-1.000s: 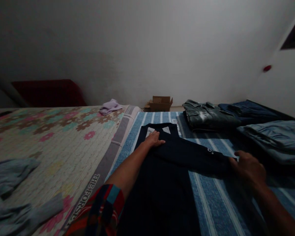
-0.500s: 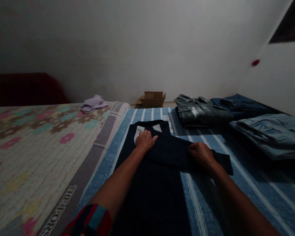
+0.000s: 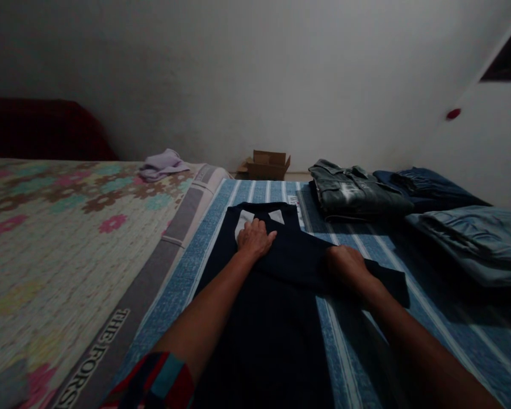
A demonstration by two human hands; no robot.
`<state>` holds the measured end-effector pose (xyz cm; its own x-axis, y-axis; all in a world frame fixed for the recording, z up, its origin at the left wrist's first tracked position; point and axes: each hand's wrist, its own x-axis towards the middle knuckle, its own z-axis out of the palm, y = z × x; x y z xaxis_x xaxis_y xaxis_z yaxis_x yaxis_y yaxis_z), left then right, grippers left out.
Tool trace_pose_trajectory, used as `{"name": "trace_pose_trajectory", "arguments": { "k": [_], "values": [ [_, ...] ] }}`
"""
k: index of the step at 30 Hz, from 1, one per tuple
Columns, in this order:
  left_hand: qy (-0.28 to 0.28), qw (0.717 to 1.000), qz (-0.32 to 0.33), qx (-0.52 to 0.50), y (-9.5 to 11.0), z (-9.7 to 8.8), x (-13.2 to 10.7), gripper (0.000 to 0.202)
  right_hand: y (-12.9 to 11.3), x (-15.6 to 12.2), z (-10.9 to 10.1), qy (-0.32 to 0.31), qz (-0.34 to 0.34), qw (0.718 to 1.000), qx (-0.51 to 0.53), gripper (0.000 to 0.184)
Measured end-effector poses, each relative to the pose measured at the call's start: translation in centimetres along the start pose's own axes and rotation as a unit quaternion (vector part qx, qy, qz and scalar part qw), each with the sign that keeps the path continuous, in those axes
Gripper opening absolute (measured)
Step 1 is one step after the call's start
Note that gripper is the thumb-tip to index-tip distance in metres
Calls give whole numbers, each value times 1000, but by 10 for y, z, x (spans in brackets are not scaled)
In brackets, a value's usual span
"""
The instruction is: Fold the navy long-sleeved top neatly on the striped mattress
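Observation:
A dark navy long-sleeved shirt (image 3: 272,329) lies spread on the blue striped bedding, its collar end away from me and white patches near the neckline. One sleeve lies across the upper body and sticks out to the right. My left hand (image 3: 256,237) presses on the shirt just below the neckline, thumb apart and fingers slightly bent over the cloth. Further right, my right hand (image 3: 346,264) is closed on the sleeve (image 3: 387,278), whose end extends beyond the knuckles. The fingertips of my right hand are hidden.
Behind on the right lie a folded grey-green denim garment (image 3: 357,190), dark blue folded clothes (image 3: 430,184) and folded light-blue jeans (image 3: 481,238). A lilac cloth (image 3: 162,165) rests on the floral bedding (image 3: 80,244) at left. An open cardboard box (image 3: 268,165) stands by the wall.
The view has shifted slightly. Both hands stay at nearly the same places on the shirt, and the sleeve looks much as before.

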<state>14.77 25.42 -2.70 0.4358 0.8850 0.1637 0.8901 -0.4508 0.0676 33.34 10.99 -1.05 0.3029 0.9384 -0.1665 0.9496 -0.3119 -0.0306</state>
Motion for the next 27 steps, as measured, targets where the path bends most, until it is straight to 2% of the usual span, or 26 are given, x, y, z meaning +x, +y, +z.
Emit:
{"name": "trace_pose_trajectory", "arguments": {
  "k": [5, 9, 11, 13, 16, 18, 20, 22, 25, 27],
  "values": [
    [-16, 1000, -6, -14, 2, -2, -1, 43, 2, 3, 0, 5, -24, 999, 32, 22],
    [-24, 1000, -9, -17, 3, -4, -2, 43, 24, 4, 2, 11, -15, 994, 103, 22],
    [-17, 1000, -8, -10, 2, -3, -1, 43, 37, -4, 3, 20, -6, 984, 175, 24],
    [-13, 1000, -7, -3, 2, -2, -1, 43, 47, -19, 3, 41, 6, 951, 306, 21],
    [-9, 1000, -8, -2, 2, 0, 0, 43, 53, -48, -1, 40, -7, 874, 484, 15],
    [-7, 1000, -7, -3, 3, 0, 0, 43, 53, -62, -4, 6, -36, 863, 504, 14],
    [-6, 1000, -6, -5, 3, -1, 0, 43, 51, -66, -5, -6, -58, 876, 478, 12],
    [-5, 1000, -7, -6, 3, -2, 0, 43, 48, -57, -5, 13, -73, 902, 426, 12],
    [-5, 1000, -9, -6, 2, -2, 0, 43, 41, -33, -4, 40, -85, 957, 275, 17],
    [-4, 1000, -8, -5, 2, 0, 0, 43, 36, -18, -4, 37, -78, 983, 163, 20]
  ]
}}
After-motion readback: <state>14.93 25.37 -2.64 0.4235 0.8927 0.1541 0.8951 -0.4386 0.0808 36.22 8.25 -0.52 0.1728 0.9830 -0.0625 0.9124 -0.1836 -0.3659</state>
